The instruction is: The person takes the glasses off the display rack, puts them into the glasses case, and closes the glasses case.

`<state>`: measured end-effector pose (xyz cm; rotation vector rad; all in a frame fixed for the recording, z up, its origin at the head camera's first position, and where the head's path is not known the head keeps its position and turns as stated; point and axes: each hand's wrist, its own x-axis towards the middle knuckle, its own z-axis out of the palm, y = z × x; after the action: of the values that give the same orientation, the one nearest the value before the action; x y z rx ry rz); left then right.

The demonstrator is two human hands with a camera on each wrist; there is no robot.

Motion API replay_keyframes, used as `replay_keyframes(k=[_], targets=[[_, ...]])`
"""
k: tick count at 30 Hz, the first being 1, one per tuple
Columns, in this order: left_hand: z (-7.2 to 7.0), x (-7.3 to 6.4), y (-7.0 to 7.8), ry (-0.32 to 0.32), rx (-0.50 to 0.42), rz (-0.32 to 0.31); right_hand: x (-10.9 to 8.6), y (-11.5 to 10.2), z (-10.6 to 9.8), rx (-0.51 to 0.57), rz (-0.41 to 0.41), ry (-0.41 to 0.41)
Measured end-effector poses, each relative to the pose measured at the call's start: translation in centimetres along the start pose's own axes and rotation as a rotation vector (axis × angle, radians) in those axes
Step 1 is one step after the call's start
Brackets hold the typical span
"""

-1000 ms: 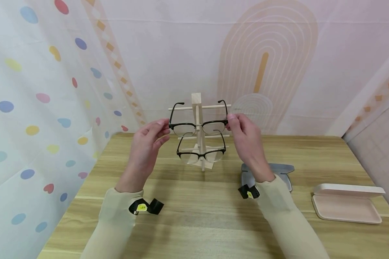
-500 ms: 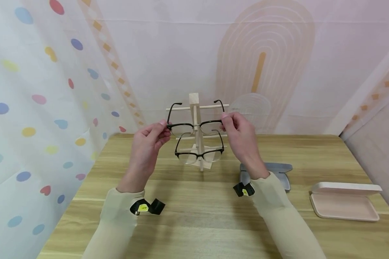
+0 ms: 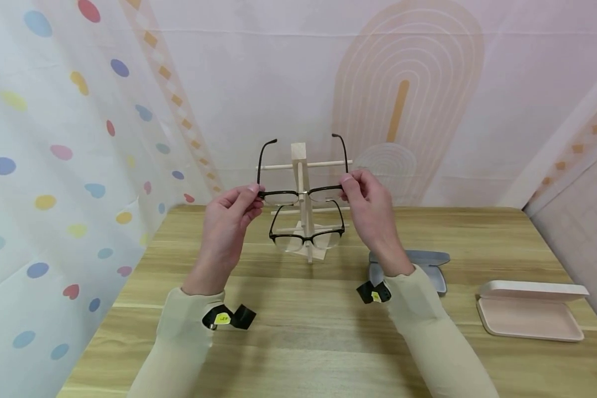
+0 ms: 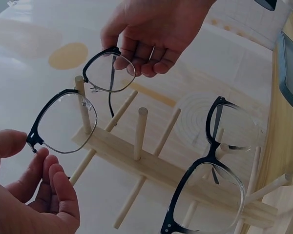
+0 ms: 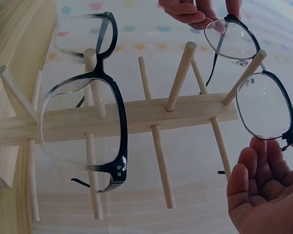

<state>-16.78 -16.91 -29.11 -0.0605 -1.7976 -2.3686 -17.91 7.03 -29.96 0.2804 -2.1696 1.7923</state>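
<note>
Black half-rim eyeglasses [image 3: 281,193] are held at both front corners, level with the top of a wooden glasses stand [image 3: 299,152]. My left hand [image 3: 224,232] pinches the left corner between thumb and fingers. At the opposite corner, my right hand [image 3: 372,213] has the same pinch grip. In the right wrist view, the bridge of the half-rim eyeglasses [image 5: 286,105] is by the tip of the uppermost peg; contact is unclear. Their temples extend away, beyond the top crossbar. Lower down, a second pair of black-framed eyeglasses [image 4: 212,155] sits on the stand's peg.
An open grey-blue glasses case [image 3: 430,258] lies partly behind my right forearm. Farther right is an open pale pink glasses case [image 3: 532,320]. The wooden table [image 3: 298,337] ends at a patterned curtain [image 3: 258,83]. Several pegs [image 5: 179,78] jut from the stand.
The half-rim eyeglasses have tilted, their temple tips rising well above the top crossbar. My right hand has shifted slightly left; the stand and lower pair stay put.
</note>
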Motion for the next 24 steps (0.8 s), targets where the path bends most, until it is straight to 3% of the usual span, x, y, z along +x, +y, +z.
replay_keyframes(k=[24], targets=[[0.5,-1.0,0.7,0.013,-0.068,0.045,-0.5,-0.7,-0.1,0.041,-0.047,0.032]])
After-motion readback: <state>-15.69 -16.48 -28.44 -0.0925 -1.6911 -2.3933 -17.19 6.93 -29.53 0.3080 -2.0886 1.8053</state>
